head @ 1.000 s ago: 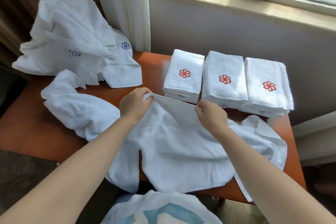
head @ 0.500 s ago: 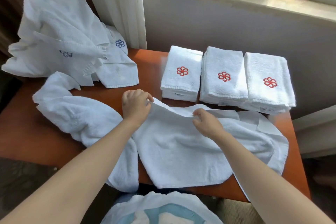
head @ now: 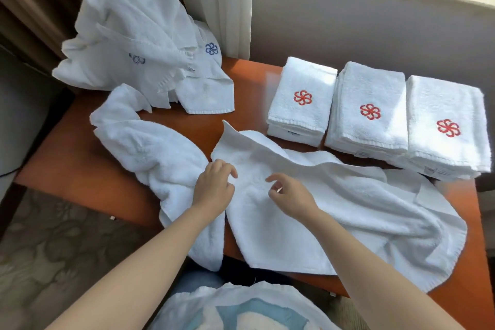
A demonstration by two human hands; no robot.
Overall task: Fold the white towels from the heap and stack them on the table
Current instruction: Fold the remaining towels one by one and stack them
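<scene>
Two empty, slack hands hung over our towel (head: 356, 211). It stretched rightward, nearer our right hand (head: 290, 195) than our left hand (head: 214, 187).

The far edge of the towel (head: 348, 211), pinched and raised a second ago by the left hand (head: 214, 187) and right hand (head: 290, 193), is no longer being gripped. It is being left lying on the table (head: 80, 166), with its corner pointing up beside the nearest stack (head: 302, 99). Both hands are being drawn back over the towel's middle, with fingers loosened and nothing being held. The cloth is being laid flatter.
</scene>
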